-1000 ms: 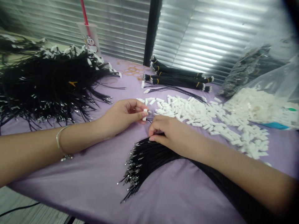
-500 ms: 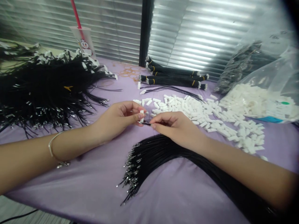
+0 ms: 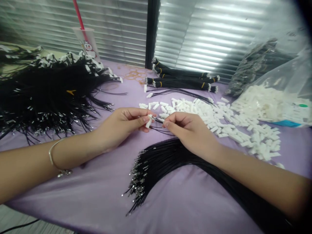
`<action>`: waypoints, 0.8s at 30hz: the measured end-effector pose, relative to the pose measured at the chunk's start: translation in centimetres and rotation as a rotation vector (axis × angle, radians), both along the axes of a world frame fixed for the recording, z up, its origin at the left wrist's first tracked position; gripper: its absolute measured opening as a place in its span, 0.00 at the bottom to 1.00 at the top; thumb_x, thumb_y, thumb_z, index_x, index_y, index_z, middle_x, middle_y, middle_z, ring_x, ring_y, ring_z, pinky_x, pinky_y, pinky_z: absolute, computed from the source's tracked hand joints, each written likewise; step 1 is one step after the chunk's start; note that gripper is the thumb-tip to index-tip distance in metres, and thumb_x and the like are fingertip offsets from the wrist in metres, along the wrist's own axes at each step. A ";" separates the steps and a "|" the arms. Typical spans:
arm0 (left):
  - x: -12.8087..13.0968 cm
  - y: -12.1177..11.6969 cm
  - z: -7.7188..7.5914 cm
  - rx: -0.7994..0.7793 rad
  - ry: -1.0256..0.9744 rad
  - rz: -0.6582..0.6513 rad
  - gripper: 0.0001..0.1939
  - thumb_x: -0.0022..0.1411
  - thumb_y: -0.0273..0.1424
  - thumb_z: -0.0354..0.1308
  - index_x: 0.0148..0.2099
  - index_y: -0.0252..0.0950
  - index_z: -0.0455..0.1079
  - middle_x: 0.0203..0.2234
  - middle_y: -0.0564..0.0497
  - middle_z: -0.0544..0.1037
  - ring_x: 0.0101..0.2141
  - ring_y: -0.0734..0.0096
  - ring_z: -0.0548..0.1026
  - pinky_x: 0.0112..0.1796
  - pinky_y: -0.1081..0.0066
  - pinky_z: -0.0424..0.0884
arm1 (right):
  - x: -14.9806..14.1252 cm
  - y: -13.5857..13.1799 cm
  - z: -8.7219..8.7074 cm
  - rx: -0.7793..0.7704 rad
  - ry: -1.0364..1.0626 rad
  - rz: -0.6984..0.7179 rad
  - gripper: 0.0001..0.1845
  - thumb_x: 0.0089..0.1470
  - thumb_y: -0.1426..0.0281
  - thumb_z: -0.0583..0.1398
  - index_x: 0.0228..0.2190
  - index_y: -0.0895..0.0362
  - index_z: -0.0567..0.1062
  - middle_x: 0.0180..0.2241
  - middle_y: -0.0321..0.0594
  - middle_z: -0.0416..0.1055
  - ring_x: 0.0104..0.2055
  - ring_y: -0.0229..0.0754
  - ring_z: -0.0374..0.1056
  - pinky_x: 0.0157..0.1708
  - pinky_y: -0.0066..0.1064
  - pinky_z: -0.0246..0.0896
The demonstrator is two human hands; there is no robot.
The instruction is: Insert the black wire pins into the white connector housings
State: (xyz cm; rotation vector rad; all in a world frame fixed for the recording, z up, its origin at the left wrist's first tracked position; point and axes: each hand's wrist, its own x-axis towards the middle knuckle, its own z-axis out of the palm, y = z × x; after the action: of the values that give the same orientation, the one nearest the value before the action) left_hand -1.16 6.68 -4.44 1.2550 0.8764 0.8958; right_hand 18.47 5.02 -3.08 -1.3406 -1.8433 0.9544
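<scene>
Two hands meet at the middle of the surface: the left hand pinches a small white plug between thumb and fingers, the right hand pinches thin black wires whose tips touch it. To do this well, I judge the plug should be held steady and each metal tip pushed in straight. One fan of wires lies near, one big tangled heap left, about four tied bundles far, loose plugs too many to count, two bags right, one cup

Bright backlit blinds — blurred, vignetted edges
</scene>
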 end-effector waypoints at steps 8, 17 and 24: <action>0.0 -0.2 0.2 -0.011 0.000 -0.008 0.06 0.57 0.30 0.60 0.37 0.34 0.75 0.26 0.54 0.74 0.27 0.80 0.69 0.32 0.80 0.66 | -0.1 -0.1 0.1 0.015 0.016 -0.065 0.09 0.50 0.68 0.58 0.23 0.60 0.71 0.20 0.32 0.64 0.22 0.29 0.55 0.21 0.22 0.49; 0.2 -0.2 0.2 -0.008 0.012 0.014 0.07 0.55 0.31 0.62 0.36 0.34 0.76 0.26 0.52 0.74 0.26 0.78 0.69 0.31 0.77 0.67 | -0.1 -0.2 0.0 0.055 0.006 -0.045 0.07 0.49 0.71 0.58 0.22 0.60 0.70 0.20 0.33 0.64 0.22 0.30 0.56 0.21 0.22 0.49; 0.3 -0.3 0.4 -0.057 -0.044 -0.018 0.04 0.56 0.27 0.61 0.35 0.33 0.75 0.26 0.52 0.74 0.26 0.79 0.68 0.31 0.78 0.66 | -0.1 -0.3 0.0 0.040 0.030 -0.066 0.05 0.47 0.72 0.59 0.23 0.60 0.71 0.20 0.31 0.65 0.21 0.28 0.55 0.20 0.21 0.48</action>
State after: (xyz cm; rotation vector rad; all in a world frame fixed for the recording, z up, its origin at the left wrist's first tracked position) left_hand -0.86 6.38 -4.02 1.1878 0.8494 0.8753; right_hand 18.38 4.77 -3.07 -1.3476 -1.7760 0.8939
